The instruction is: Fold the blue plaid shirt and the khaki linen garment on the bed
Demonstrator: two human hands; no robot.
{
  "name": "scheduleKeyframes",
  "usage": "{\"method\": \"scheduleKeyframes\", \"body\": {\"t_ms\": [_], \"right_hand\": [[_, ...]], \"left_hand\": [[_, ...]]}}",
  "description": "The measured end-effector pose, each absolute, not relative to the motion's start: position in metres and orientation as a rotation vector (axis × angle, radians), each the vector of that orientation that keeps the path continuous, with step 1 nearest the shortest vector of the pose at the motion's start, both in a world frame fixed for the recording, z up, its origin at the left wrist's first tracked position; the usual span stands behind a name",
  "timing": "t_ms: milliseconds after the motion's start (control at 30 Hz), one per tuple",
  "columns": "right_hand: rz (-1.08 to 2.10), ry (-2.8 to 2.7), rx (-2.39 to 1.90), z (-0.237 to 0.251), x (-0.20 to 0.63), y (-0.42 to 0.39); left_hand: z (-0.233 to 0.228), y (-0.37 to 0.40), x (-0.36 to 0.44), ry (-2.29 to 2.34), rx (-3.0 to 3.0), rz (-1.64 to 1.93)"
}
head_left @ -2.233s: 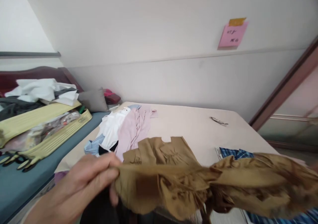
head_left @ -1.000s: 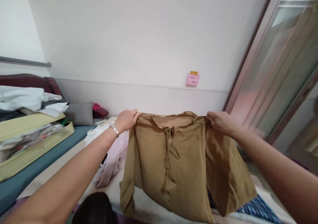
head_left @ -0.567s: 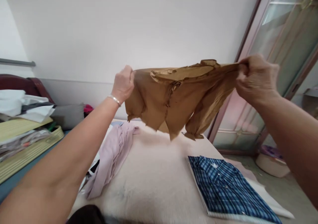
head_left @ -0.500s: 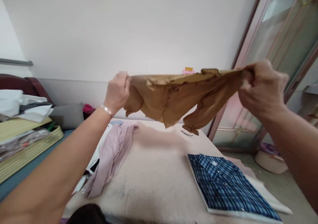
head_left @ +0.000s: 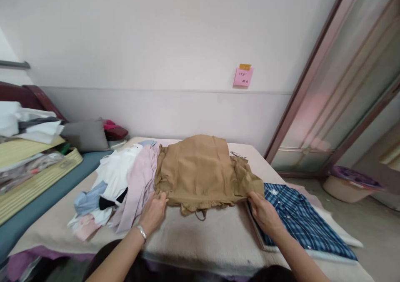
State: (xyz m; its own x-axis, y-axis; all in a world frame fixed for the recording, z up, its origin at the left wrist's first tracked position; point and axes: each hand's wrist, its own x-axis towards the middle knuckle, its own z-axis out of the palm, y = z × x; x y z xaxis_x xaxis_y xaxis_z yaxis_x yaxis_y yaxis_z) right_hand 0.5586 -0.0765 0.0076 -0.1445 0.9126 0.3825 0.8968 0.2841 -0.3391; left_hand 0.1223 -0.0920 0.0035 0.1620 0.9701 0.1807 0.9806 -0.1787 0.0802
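Lowered from where both hands held it stretched in the air, the tan blouse now lies spread flat on the cream-covered table. The left hand pinches its near left corner and the right hand pinches its near right corner, the 2 hands well apart. A pile of pink and white clothes touches the blouse's left edge; a folded blue plaid shirt lies just beside its right.

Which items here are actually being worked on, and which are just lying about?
In hand:
left hand and right hand, each at a near corner of the tan blouse spread on the bed

Lying about:
plaid shirt
pink garment
white garment
sticky note
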Motion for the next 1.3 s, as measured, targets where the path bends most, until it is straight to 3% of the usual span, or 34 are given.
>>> {"method": "scheduleKeyframes", "body": {"t_ms": [133,400,667,833,967,1067,1200,1300], "right_hand": [[0.116,-2.083,-1.696,-0.019,0.562,-0.092],[0.046,-1.985,-1.661,-0.015,0.579,-0.111],[0.197,-2.168,-1.788,-0.038,0.588,-0.122],[0.193,-2.196,-1.859,-0.034,0.589,-0.114],[0.254,-2.278,-1.962,-0.04,0.587,-0.112],[0.25,-2.339,-2.047,-0.04,0.58,-0.11],[0.077,-2.38,-2.181,-0.023,0.544,-0.093],[0.116,-2.474,-2.022,-0.02,0.492,-0.072]], "left_hand": [[-0.011,-0.107,0.125,-1.985,-2.377,-0.102],[0.023,-0.142,0.132,-1.937,-2.317,-0.153],[-0.016,-0.179,0.148,-1.977,-2.444,0.057],[-0.007,-0.176,0.142,-2.042,-2.459,0.164],[0.007,-0.162,0.127,-2.058,-2.664,0.276],[0.02,-0.132,0.099,-2.102,-2.742,0.146],[0.032,-0.066,0.048,-2.37,-2.094,0.055],[0.022,-0.017,0.023,-2.402,-1.912,0.083]]}}
